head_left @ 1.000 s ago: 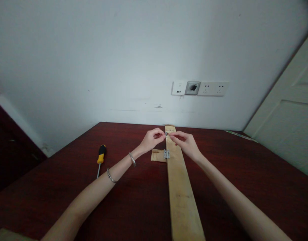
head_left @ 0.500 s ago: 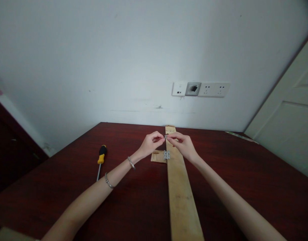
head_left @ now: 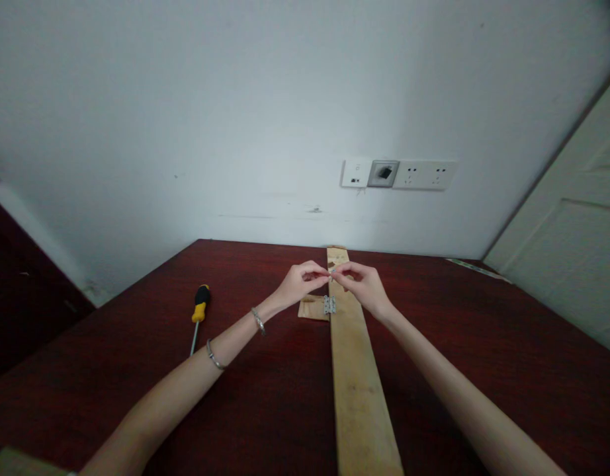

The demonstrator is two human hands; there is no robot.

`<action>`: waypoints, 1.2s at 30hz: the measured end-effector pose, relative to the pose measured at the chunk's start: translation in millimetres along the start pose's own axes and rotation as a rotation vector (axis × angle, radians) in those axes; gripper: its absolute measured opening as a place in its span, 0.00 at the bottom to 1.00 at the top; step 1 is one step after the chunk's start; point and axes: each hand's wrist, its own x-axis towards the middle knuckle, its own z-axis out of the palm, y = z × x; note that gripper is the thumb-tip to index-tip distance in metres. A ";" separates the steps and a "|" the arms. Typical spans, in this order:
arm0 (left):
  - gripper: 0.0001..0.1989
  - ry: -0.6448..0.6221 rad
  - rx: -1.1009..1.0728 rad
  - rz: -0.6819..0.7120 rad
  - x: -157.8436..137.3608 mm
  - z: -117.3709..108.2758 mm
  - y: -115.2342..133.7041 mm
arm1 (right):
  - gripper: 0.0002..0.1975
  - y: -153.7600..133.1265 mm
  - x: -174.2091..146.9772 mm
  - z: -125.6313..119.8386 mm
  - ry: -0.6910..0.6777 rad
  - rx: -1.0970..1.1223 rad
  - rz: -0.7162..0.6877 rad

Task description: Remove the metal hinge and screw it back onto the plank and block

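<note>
Dark red-brown wooden desk (head_left: 265, 403) | left hand (head_left: 300, 282) and right hand (head_left: 364, 285), pinched narrow, fingertips closer together than a second ago around small silvery metal piece (head_left: 333, 270), mostly hidden, over far part of long pale wooden board (head_left: 359, 377) | likely finer fingertip handling

You are facing a long board (head_left: 357, 370) that is showing pale, matt wood with darker blotches; the short piece (head_left: 312, 308) is looking like similar wood. The hinge (head_left: 329, 305) is showing dull grey metal, while the tiny piece (head_left: 333, 272) you are pinching is looking too small to judge. The table (head_left: 265, 396) is showing a wood-look finish with a faint sheen. The screwdriver (head_left: 200, 303) is pairing a plastic-looking handle (head_left: 199, 312) with a smooth metal shaft (head_left: 194, 336). You are wearing shiny metal bracelets (head_left: 259, 321).
</note>
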 end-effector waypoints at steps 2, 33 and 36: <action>0.17 -0.076 0.115 -0.059 -1.3 -4.5 -9.9 | 0.16 8.0 0.6 -3.2 -0.002 0.034 0.075; 0.44 -0.465 0.457 -0.182 -20.2 -2.8 -50.1 | 0.07 59.7 -14.6 0.9 -0.150 -0.227 0.043; 0.44 -0.461 0.444 -0.180 -20.3 -2.9 -49.6 | 0.07 63.9 -18.4 3.2 -0.137 -0.244 0.033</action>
